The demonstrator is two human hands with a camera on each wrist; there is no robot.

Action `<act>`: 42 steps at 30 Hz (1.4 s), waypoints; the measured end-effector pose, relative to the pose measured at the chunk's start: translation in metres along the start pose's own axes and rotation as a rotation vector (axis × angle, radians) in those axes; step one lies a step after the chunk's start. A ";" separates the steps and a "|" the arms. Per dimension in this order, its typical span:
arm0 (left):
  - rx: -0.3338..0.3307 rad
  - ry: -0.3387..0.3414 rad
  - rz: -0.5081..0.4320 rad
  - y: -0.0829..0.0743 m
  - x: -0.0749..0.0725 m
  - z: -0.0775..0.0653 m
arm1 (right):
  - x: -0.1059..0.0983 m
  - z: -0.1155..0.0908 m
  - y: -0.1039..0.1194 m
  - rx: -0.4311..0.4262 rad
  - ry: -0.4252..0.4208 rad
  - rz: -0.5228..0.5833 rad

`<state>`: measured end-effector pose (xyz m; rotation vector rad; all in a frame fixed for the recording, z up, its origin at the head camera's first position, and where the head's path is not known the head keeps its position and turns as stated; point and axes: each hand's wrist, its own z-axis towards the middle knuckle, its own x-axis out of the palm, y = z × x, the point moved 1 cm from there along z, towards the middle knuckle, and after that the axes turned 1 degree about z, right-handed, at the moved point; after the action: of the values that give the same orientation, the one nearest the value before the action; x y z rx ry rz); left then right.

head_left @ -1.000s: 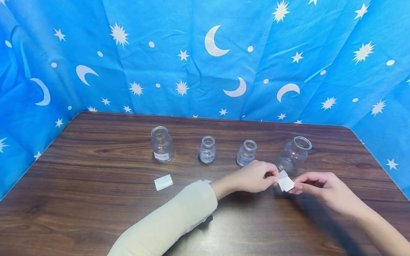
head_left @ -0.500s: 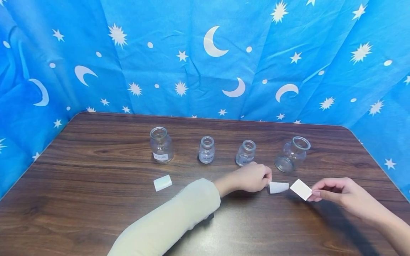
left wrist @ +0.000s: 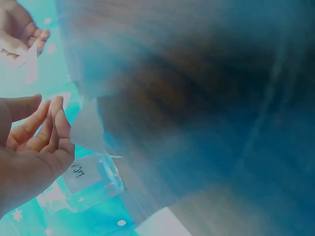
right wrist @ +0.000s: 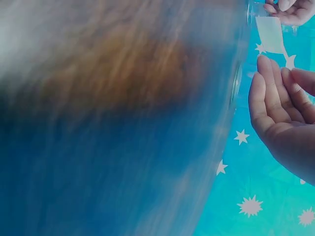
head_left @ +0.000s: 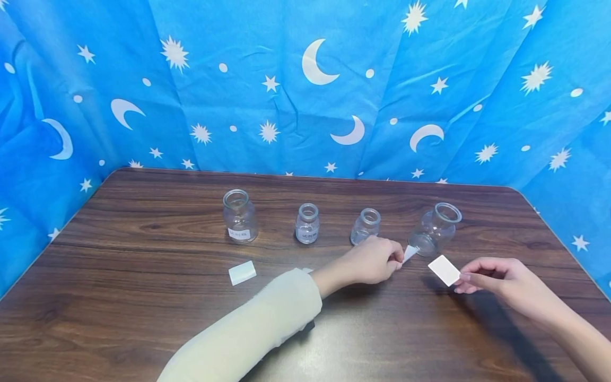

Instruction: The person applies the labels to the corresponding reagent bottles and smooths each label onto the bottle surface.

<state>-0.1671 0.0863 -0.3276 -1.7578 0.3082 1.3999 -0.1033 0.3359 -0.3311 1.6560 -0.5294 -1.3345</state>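
In the head view my left hand (head_left: pixel 374 261) pinches a small white paper slip (head_left: pixel 410 253), tilted up close to the base of the right-hand glass jar (head_left: pixel 433 231). The same slip (left wrist: pixel 88 129) looks pale and slightly curved in the left wrist view. To its right, my right hand (head_left: pixel 494 277) pinches a second white rectangular slip (head_left: pixel 445 270) at one corner, its flat face toward the head camera. A smaller jar (head_left: pixel 366 227) stands just behind my left hand, which partly covers it. No label shows on the right-hand jar.
A larger jar (head_left: pixel 240 217) on the left and a small jar (head_left: pixel 307 225) carry white labels with writing. Another white slip (head_left: pixel 242 272) lies on the wooden table (head_left: pixel 119 276). My left sleeve (head_left: pixel 258 323) crosses the front. A blue curtain (head_left: pixel 267 106) hangs behind.
The two white slips, overlapping between both hands a second ago, came apart. My left hand's slip turned up toward the right-hand jar; my right hand moved right, then slightly back up.
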 end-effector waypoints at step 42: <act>0.092 -0.061 -0.273 -0.014 -0.001 -0.002 | 0.029 0.021 0.034 -0.088 -0.008 0.136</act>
<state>-0.1572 0.0932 -0.3205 -1.6113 0.0936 1.2203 -0.1064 0.2890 -0.3177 1.5169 -0.5699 -1.2477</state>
